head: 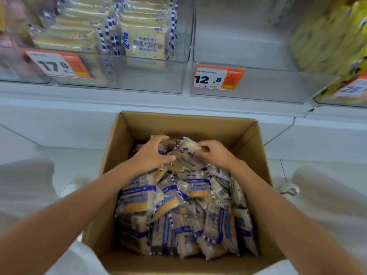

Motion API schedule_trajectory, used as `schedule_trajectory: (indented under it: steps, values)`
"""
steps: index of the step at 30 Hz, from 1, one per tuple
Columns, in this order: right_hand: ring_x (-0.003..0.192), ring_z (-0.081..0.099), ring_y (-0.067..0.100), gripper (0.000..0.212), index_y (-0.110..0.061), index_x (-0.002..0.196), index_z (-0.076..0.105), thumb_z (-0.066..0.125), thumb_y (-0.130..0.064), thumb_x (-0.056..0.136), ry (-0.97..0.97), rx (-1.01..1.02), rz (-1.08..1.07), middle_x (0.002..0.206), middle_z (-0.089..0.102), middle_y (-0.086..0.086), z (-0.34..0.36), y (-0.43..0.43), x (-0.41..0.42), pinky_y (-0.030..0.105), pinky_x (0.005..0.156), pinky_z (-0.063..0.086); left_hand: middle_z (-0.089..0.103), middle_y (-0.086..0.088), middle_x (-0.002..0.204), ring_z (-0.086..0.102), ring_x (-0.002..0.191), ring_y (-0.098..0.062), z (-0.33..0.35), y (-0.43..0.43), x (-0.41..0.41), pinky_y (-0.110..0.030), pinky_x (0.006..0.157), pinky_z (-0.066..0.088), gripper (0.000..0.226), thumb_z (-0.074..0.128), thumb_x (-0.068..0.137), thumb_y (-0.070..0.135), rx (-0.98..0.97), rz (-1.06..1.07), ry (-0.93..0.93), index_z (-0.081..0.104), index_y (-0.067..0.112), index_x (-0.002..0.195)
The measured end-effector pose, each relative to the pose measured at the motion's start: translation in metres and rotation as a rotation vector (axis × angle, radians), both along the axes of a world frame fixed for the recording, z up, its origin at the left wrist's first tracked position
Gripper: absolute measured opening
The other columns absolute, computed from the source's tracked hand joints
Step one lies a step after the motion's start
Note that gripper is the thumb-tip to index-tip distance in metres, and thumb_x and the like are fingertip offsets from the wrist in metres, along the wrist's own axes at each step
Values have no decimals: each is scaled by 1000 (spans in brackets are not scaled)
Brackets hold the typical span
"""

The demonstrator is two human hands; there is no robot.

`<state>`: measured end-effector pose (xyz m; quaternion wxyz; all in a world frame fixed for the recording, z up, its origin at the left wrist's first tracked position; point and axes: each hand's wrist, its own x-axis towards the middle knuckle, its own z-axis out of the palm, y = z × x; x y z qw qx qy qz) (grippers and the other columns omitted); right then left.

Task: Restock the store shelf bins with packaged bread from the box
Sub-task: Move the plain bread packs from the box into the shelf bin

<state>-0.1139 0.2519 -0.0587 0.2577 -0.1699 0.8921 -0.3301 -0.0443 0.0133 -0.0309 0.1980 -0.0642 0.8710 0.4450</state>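
The right hand pinches the right edge of a bread packet, fingers curled onto its clear wrapper. The left hand closes on the same packet from the other side, with its thumb on the near left corner and its fingers curled over the top behind it. The picture is soft there, so how far those fingers wrap cannot be told. The packet sits tilted, raised a little above the heap at the far end of the cardboard box. It touches the other bread packets, which lie jumbled across the whole box, clear wrappers with purple bands and checked edges. Both bare forearms reach in over the near rim. The box stands on a pale floor just in front of a white shelf ledge. On that ledge sit clear shelf bins side by side. The left bin holds stacked toast packets with blue checked edges and carries a price tag reading 17.8. The middle bin carries a tag reading 12.8. The right bin holds yellow packages, blurred, with a tag beginning 25. A small white object lies on the floor to the right of the box.
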Motion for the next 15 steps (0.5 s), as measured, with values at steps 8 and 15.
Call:
schedule_trajectory:
  steps: [8,15]
  values:
    - [128,48,13,69,-22,146,41,73,-35,86,56,-3,-58,138,49,-4,12,9,35,29,105,40,73,-2,89,70,78,-14,13,4,0,-28,66,54,16,74,87,25,195,338,-2,70,15,99]
    - [141,35,26,76,-19,145,46,77,-44,80,-190,325,200,152,40,5,-82,22,70,36,114,33,72,4,89,69,72,-7,14,-31,15,-18,48,49,12,72,89,25,277,567,-14,67,21,99]
